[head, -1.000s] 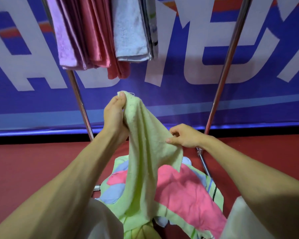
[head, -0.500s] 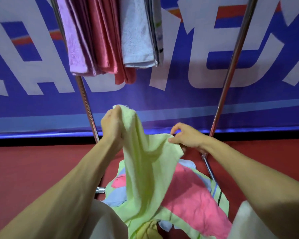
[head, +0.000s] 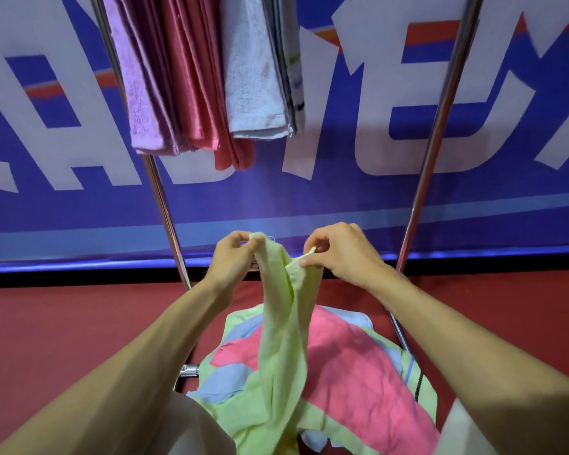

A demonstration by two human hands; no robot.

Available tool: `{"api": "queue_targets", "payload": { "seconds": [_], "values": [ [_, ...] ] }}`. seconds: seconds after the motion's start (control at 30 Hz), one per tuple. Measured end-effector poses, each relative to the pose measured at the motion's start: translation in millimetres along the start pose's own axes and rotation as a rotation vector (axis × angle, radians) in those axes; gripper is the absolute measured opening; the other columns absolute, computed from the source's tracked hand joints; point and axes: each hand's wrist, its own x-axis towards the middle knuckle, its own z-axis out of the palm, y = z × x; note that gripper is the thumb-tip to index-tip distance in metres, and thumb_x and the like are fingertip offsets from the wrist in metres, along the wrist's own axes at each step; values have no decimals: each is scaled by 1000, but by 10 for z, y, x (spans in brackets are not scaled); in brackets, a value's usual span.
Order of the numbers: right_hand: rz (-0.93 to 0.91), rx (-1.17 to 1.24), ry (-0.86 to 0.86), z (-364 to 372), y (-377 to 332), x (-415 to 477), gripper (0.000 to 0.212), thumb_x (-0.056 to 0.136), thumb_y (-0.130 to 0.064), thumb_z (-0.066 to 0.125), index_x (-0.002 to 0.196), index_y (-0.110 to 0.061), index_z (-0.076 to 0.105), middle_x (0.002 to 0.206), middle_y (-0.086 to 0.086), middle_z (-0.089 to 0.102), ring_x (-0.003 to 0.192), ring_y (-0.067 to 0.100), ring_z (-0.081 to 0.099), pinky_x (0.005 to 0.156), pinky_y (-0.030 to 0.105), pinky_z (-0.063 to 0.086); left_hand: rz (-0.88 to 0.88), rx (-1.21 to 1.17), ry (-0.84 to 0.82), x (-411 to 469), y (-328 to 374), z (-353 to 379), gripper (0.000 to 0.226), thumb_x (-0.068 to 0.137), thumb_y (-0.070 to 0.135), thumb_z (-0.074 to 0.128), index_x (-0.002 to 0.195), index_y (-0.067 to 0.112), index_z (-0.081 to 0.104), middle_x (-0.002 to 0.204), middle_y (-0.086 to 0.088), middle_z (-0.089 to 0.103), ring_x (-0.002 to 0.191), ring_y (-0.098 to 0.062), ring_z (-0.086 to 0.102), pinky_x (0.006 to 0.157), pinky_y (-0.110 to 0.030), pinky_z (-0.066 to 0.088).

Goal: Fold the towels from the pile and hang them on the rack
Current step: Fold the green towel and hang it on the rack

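Left hand pinches top corner of pale green terry towel, hanging bunched over heaped pink-blue-green towel pile. Right hand pinches adjoining edge. Best: slide right along hem to far corner, lift clear, fold for chrome rack.

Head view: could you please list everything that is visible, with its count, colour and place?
green towel: one, light green, held above the pile
pile: one, pink, blue, green towels, bottom centre
hung towels: several, lilac, pink, white, top left
rack poles: two, metal, beside the hands
banner: one, blue with white letters, behind
floor: one, red, below the banner
left hand: one, pinches the towel's top corner
right hand: one, pinches its edge
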Motion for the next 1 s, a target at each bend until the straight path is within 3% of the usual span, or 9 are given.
{"api": "queue_targets", "payload": {
  "seconds": [0.13,0.23,0.33,0.47,0.63,0.7,0.8,0.9,1.0],
  "values": [
    [-141,-110,25,-37,-9,-19,14,78,-34,76,79,-21,70,85,-6,53,83,12,50,72,31,42,-8,61,-83,13,-62,-8,10,88,21,66,81,14,64,93,-11,73,85,-21,68,86,-36,54],
    [-250,0,39,-21,-25,-2,14,83,-25,72,78,-15,64,86,0,57,82,14,52,75,23,40,2,81,-140,-2,-87,12,7,89,16,65,84,10,67,91,-11,74,84,-20,68,89,-38,53],
    [-215,105,60,17,-51,10,12,86,-19,68,77,-16,61,71,-8,59,65,5,49,63,13,37,-10,59,-217,-37,-70,56,9,92,11,61,90,7,69,88,-9,72,83,-19,66,84,-33,53],
    [-116,117,79,75,-47,42,10,85,-20,69,77,-19,64,67,-9,59,61,1,50,60,10,36,-109,-86,-333,-90,-3,107,13,94,10,57,100,3,66,95,-15,66,87,-24,62,79,-29,52],
    [-16,82,104,135,-15,55,13,83,-30,70,75,-21,66,65,-8,62,65,8,55,65,21,39,-159,-130,-464,-124,46,118,34,99,19,45,117,-4,62,100,-13,70,99,-25,65,97,-36,48],
    [3,69,112,138,-13,57,14,82,-33,70,72,-24,64,60,-11,59,62,3,53,62,21,38,-153,-127,-485,-130,39,118,36,99,25,48,114,-4,63,102,-15,71,98,-25,66,95,-33,50],
    [9,65,92,129,-12,59,13,80,-34,71,73,-24,67,62,-11,61,64,2,55,60,19,39,-68,-85,-437,-142,9,121,23,91,17,60,101,-3,66,97,-16,69,88,-22,65,80,-26,54],
    [0,76,43,113,-10,54,16,80,-38,72,75,-24,68,63,-10,63,64,3,56,61,20,41,-12,-33,-403,-144,3,107,12,92,9,58,93,0,66,87,-13,69,77,-16,67,72,-24,55],
    [-8,51,-46,74,25,45,22,80,-46,70,76,-26,63,48,-17,56,55,3,47,64,27,38,51,37,-259,-134,36,105,16,95,7,55,82,9,64,73,-4,65,65,-12,61,66,-24,50]
  ]
}}
